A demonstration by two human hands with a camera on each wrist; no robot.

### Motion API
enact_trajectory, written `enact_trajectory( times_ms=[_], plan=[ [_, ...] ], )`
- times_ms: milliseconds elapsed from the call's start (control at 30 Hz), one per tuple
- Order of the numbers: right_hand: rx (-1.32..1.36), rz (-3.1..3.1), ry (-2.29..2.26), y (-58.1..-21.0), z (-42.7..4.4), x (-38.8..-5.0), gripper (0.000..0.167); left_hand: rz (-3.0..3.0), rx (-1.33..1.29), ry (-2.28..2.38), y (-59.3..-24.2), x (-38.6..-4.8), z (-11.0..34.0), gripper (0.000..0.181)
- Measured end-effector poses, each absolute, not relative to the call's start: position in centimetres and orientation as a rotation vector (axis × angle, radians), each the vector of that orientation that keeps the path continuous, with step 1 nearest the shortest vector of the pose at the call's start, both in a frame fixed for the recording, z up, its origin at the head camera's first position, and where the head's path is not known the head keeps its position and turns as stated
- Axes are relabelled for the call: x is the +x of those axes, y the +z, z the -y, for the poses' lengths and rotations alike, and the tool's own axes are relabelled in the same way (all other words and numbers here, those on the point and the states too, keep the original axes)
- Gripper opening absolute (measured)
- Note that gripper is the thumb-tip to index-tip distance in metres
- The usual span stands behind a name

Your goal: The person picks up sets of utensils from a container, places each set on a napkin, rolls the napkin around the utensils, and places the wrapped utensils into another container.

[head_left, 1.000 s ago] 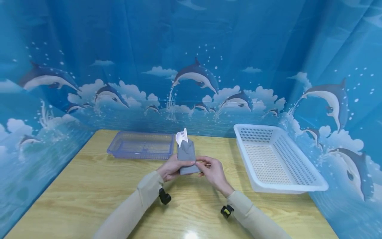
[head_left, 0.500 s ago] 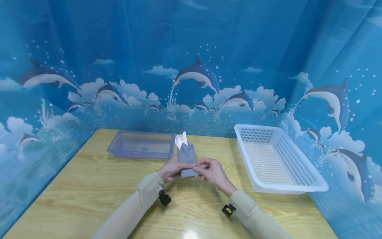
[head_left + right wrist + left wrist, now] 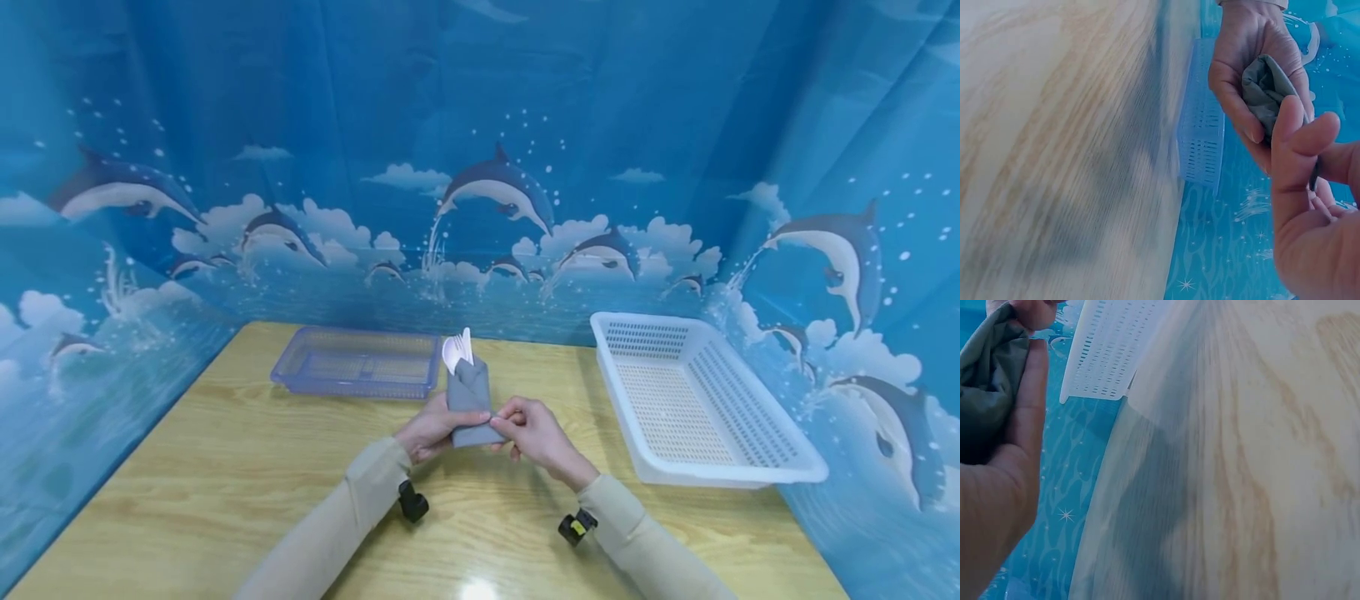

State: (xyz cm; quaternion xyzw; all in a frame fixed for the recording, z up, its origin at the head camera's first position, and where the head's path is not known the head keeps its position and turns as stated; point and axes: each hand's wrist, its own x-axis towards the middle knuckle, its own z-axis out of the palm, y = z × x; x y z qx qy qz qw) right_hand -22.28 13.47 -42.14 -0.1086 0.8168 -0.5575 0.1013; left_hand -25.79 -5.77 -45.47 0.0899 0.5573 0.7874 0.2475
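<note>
A folded grey cloth napkin (image 3: 468, 392) is held above the table, with a white spoon (image 3: 451, 354), a fork (image 3: 461, 345) and a knife (image 3: 467, 342) standing out of its top end. My left hand (image 3: 432, 427) grips the napkin from the left, its thumb across the front. At the lower right, my right hand (image 3: 538, 433) pinches an edge of the cloth between thumb and fingers. In the right wrist view the bundled grey napkin (image 3: 1264, 94) sits in the left hand's palm (image 3: 1254, 37). The left wrist view has only part of the napkin (image 3: 991, 381); the cutlery is hidden there.
A shallow purple plastic basket (image 3: 352, 387) stands at the back left of the wooden table (image 3: 225, 483). To the right is a larger white perforated basket (image 3: 637, 433). A blue dolphin-print curtain (image 3: 480, 100) surrounds the table's back and sides.
The napkin with its cutlery has tilted and shifted slightly down. My right hand has moved a little right and down, drawing the cloth's corner across the lower front.
</note>
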Motion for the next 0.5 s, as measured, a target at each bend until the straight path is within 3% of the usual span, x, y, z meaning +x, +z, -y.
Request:
enact_trajectory(
  times_ms=[500],
  plan=[
    [-0.189,-2.434,-1.668,-42.65,-13.66,-22.4,0.012,-1.496,0.325,2.072,-45.55,-25.77,6.02,0.063]
  ],
)
